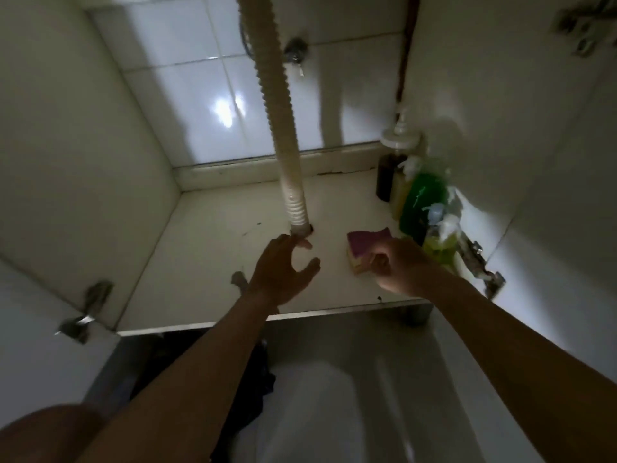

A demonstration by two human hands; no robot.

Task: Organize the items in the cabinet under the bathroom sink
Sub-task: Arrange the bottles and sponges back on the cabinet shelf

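The right hand (397,265) has its fingers curled in at the near right corner of the sponge (369,240). Blur hides whether it pinches the sponge or only touches it, so I cannot tell. The sponge lies flat on the cabinet floor (213,248), purple face up over a yellow body, right of centre and just beside the bottles. It looks light and soft and will likely squash rather than slip, so a thumb-and-finger pinch across its short sides should lift it. If it is damp it may sag or drip. The right forearm reaches in straight from low right, wrist roughly level. The left hand (280,272) is released and holds nothing, its thumb spread wide and its fingertips (302,242) at the foot of the ribbed drain hose (283,135), where the hose meets the floor. Further right, against the side wall, stand a dark pump bottle (387,178), a green bottle (422,202) and a spray bottle (440,245) of yellow-green liquid, packed close together. They are probably heavier and smooth-sided, and best taken round the body, not by the pump or trigger.
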